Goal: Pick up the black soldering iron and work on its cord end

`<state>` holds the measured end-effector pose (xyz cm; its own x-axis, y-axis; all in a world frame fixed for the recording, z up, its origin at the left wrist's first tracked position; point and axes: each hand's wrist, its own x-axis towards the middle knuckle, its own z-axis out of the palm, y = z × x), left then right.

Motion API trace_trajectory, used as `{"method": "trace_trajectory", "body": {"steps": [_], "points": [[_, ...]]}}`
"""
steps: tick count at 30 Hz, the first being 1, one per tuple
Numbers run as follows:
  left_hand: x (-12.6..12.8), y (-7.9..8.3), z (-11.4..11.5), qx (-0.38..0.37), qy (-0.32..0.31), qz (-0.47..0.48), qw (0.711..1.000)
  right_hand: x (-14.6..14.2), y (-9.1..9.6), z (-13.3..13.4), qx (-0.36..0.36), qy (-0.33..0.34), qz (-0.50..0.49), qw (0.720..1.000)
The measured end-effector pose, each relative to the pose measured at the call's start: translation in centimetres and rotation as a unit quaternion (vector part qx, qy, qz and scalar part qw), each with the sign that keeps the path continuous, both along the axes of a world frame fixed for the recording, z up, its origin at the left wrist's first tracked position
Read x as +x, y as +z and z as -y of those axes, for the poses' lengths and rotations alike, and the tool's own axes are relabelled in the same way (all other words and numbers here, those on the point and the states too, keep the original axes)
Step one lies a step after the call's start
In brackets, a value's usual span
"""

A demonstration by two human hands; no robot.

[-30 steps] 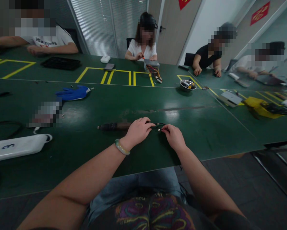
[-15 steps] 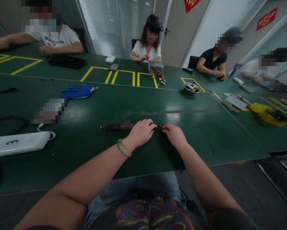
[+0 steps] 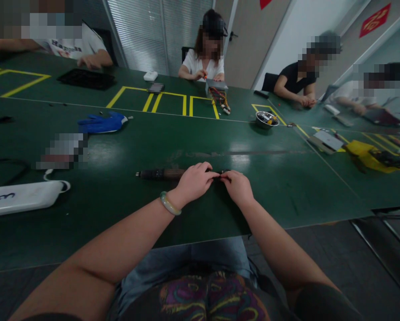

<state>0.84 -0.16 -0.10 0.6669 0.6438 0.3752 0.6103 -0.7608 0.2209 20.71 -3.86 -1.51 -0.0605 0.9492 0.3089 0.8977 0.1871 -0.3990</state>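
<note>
My left hand point(image 3: 195, 183) and my right hand point(image 3: 236, 186) rest on the green table point(image 3: 287, 187) with their fingertips meeting. Both pinch a small dark part with a thin black cable between them; the fingers hide most of it. A dark cylindrical tool point(image 3: 158, 174) lies flat just left of my left hand, its end running under that hand. A pale green bangle point(image 3: 169, 204) circles my left wrist.
A white case marked 3 point(image 3: 22, 197) lies at the left. A blue glove point(image 3: 101, 123) lies further back. A metal bowl point(image 3: 266, 118), a black tray point(image 3: 86, 79) and yellow floor-style markings point(image 3: 168, 102) sit beyond. Several other people sit along the far side.
My hands have closed together; the gap between their fingertips, where a small connector showed, is gone. The view has shifted slightly.
</note>
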Motion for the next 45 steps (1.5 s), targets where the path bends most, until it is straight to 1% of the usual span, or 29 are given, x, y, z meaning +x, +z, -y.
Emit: {"method": "trace_trajectory", "body": {"steps": [4,8,15,20,27,31,36,40,43,45], "points": [[0.0,0.0,0.0,0.001,0.0,0.001,1.0,-0.4,0.1,0.1,-0.008,0.002,-0.007,1.0],[0.0,0.0,-0.1,0.001,0.0,0.002,1.0,-0.2,0.2,0.3,-0.01,0.0,-0.012,1.0],[-0.1,-0.2,-0.2,-0.006,-0.005,0.005,1.0,0.2,-0.1,0.4,0.017,0.014,-0.026,0.999],[0.0,-0.2,-0.3,-0.008,-0.006,0.007,1.0,-0.1,-0.1,0.3,0.016,0.001,-0.029,0.999],[0.1,-0.1,-0.2,-0.002,-0.005,-0.001,1.0,-0.4,-0.4,-0.3,-0.017,-0.03,-0.06,0.998],[0.0,-0.1,-0.2,0.001,-0.005,-0.003,1.0,-0.3,-0.5,-0.9,-0.036,-0.008,-0.059,0.998],[0.0,-0.1,-0.1,0.006,-0.002,-0.006,1.0,0.1,0.2,-2.0,-0.083,0.034,-0.046,0.995],[0.1,0.0,0.2,0.004,0.006,0.002,1.0,0.1,0.6,-2.5,-0.107,0.038,-0.032,0.993],[0.2,0.4,0.5,-0.004,0.01,0.022,1.0,0.1,0.7,-2.6,-0.108,0.042,-0.028,0.993],[0.2,1.0,0.7,-0.004,0.009,0.052,0.999,0.0,0.8,-2.6,-0.109,0.04,-0.03,0.993]]}}
